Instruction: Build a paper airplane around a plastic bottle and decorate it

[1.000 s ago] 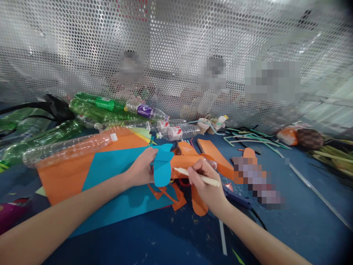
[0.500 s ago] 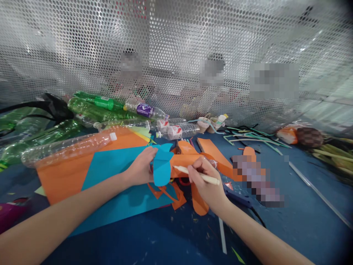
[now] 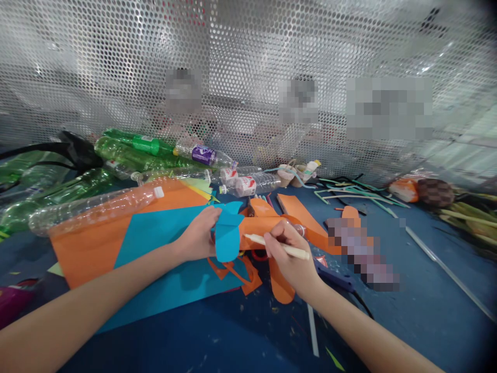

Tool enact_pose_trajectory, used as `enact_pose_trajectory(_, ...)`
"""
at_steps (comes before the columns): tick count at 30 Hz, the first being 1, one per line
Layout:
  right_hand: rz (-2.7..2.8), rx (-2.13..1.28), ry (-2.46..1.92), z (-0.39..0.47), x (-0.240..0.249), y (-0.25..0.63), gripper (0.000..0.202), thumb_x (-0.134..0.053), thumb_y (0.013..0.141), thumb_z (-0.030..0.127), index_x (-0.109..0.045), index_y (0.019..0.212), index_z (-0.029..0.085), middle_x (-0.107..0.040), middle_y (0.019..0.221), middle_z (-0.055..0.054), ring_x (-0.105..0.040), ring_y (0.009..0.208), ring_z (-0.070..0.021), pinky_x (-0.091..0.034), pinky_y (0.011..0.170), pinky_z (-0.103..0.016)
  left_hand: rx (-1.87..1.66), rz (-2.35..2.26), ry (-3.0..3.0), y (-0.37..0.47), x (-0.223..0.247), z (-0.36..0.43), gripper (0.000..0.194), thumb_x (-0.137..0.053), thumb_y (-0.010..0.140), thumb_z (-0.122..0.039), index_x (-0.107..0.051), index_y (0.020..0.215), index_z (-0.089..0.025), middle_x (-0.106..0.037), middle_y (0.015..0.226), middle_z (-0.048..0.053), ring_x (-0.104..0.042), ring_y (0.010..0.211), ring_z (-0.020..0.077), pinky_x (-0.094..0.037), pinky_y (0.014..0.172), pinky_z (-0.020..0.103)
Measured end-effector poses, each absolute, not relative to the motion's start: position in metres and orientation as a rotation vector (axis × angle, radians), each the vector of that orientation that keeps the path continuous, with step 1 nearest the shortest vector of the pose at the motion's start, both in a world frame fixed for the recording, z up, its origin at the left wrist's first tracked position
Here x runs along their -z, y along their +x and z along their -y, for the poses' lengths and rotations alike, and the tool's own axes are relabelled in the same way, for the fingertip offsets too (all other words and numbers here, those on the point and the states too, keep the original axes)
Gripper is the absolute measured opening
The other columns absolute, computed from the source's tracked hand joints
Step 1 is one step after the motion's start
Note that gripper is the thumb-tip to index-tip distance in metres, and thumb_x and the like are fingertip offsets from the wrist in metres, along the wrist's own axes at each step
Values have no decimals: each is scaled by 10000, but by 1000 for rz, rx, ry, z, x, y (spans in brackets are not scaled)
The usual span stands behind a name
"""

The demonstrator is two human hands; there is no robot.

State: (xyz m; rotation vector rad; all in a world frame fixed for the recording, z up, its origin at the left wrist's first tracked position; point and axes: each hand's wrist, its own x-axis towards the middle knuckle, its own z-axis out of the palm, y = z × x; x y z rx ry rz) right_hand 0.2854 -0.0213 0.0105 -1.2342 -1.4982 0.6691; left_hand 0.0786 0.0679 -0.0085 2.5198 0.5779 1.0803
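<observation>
Wrapped in orange paper, a plastic bottle [image 3: 258,226] lies crosswise in front of me, with a blue paper piece [image 3: 228,237] around its left end. My left hand [image 3: 199,234] grips that left end; part of its fingers is hidden behind the blue paper. A cream-coloured marker pen [image 3: 300,252] is pinched in my right hand [image 3: 293,259], its tip at the orange paper just right of the blue piece. The right hand rests against the wrapped bottle. Below it, a rounded orange paper strip [image 3: 281,287] sticks out towards me.
Blue paper [image 3: 155,248] and orange paper [image 3: 83,254] sheets lie at left, with clear bottles [image 3: 97,210] and green bottles [image 3: 132,153] beyond. Orange scraps [image 3: 252,280] lie under the work. A dark blue corded tool [image 3: 336,277] and thin sticks [image 3: 361,194] are at right. Perforated metal mesh [image 3: 240,67] stands behind.
Hardly anything differs: both hands, the pen and the wrapped bottle keep nearly the same place. The pen tip stays at the orange paper.
</observation>
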Motion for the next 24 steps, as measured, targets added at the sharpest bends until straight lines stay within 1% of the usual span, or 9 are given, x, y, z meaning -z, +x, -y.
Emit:
enact_pose_trajectory(5,1508,-685,-1221,22,-12,286,269,-503,856,219,-340,642,232,-406,509,76,-391,454,-101,-319,475,-249,-1081,-560,2498,78,9,-68,561,-751,684,-434,-501,1133,-207,-578,991,100,-564,913,294,-479,759,449)
enact_pose_trajectory(9,1515,-684,-1230,23,-14,285,274,-502,843,218,-330,630,235,-395,488,80,-389,444,-100,-328,464,-240,-1099,-562,2502,78,10,-68,614,-759,661,-457,-490,1151,-202,-570,1000,111,-563,905,303,-479,756,465)
enact_pose_trajectory(13,1481,-670,-1232,23,-16,283,272,-505,844,229,-345,624,232,-414,502,75,-397,442,-95,-336,458,-232,-1106,-557,2516,78,10,-67,542,-747,684,-426,-506,1116,-205,-575,975,95,-565,899,288,-475,761,452)
enact_pose_trajectory(16,1498,-687,-1227,22,-15,283,274,-508,846,231,-346,625,233,-423,489,77,-397,439,-96,-343,462,-233,-1092,-568,2508,78,9,-67,528,-754,684,-409,-511,1108,-207,-578,980,89,-563,904,279,-474,767,437)
enact_pose_trajectory(21,1507,-688,-1233,22,-15,284,258,-505,850,230,-360,637,232,-446,493,70,-407,441,-101,-332,458,-238,-1085,-565,2508,78,8,-67,521,-735,691,-445,-507,1104,-224,-578,977,81,-563,908,277,-471,769,431)
enact_pose_trajectory(24,1526,-705,-1245,22,-14,285,262,-505,849,228,-353,635,233,-435,483,71,-395,438,-104,-321,454,-243,-1085,-568,2517,78,8,-67,515,-725,694,-454,-505,1099,-222,-581,935,78,-567,887,287,-469,753,445)
